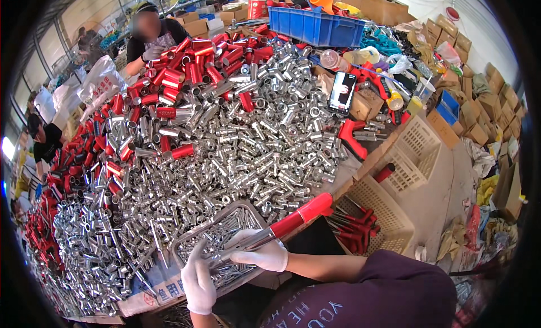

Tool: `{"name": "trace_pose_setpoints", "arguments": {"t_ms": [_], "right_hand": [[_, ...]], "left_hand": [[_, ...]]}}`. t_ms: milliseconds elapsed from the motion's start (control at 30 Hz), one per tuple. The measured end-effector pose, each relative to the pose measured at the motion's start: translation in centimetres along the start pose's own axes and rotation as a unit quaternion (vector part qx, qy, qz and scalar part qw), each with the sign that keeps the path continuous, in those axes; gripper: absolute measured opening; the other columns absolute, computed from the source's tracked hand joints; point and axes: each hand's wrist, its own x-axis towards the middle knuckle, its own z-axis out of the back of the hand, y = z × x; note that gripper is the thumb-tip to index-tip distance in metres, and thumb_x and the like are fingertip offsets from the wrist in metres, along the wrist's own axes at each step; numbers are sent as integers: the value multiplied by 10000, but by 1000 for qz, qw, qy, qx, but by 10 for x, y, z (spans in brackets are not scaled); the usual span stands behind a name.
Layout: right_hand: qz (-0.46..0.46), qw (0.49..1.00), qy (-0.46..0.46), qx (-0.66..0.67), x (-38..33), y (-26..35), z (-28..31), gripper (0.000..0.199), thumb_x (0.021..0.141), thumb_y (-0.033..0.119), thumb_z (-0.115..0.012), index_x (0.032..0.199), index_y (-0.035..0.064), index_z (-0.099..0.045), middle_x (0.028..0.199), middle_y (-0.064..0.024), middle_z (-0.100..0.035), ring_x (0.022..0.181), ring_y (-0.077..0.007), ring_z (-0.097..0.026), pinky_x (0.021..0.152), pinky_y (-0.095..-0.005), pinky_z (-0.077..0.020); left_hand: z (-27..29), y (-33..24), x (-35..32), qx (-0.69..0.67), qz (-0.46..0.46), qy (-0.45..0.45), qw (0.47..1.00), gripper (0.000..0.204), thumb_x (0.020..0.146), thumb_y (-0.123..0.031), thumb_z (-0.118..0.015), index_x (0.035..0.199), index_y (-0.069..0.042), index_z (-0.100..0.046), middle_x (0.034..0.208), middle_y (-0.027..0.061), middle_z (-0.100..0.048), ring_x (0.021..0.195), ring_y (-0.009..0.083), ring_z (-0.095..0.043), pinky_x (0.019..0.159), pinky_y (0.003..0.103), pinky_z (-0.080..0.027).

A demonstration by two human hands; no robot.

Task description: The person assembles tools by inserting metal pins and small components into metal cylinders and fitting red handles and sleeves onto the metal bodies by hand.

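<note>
Tool [288, 223] sits clamped in the right hand [264, 253] mid-length, red end jutting beyond; the left hand [199, 286] closes round its silver end.

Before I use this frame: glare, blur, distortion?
Head view: fisheye distortion, black corners. Head view: bright glints on silver parts, blown-out spot far left. Head view: co-worker's head blurred; left hand, right hand and held tool reasonably sharp.

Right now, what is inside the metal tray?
In the tray, small silver parts show; whatever the left hand, right hand and red-silver tube cover is hidden.
</note>
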Motion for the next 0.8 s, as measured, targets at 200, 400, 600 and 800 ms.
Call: {"name": "trace_pose_setpoints", "arguments": {"t_ms": [200,400,600,800], "right_hand": [[4,1000,-15,6,-1,-4,-1,219,889,148,-685,1053,8,-652,904,-27,-667,813,-88,-628,727,-259,-507],[4,998,-32,-62,-7,-1,-2,187,822,167,-730,933,31,-667,846,-20,-663,776,-91,-626,703,-260,-500],[80,993,31,-78,-14,10,-3,139,794,137,-751,858,43,-672,763,-21,-659,709,-102,-626,665,-262,-499],[21,990,-111,-87,-20,32,-9,117,824,104,-713,768,24,-648,723,-26,-673,665,-82,-638,617,-254,-501]], "left_hand": [[-8,-13,-3,121,-151,23,981,699,766,12,-681,1413,35,-417,1063,129,-604,954,198,-594,852,323,-503],[-2,-24,2,5,53,199,979,654,769,-25,-705,1373,27,-459,1018,129,-681,785,155,-653,669,272,-532],[-6,-19,-4,-50,261,456,849,141,816,-161,-725,775,-39,-668,699,116,-705,558,208,-665,496,298,-491],[-55,-27,-31,319,-103,-8,942,193,734,-189,-721,891,-82,-685,605,162,-623,552,364,-632,523,424,-502]]}}
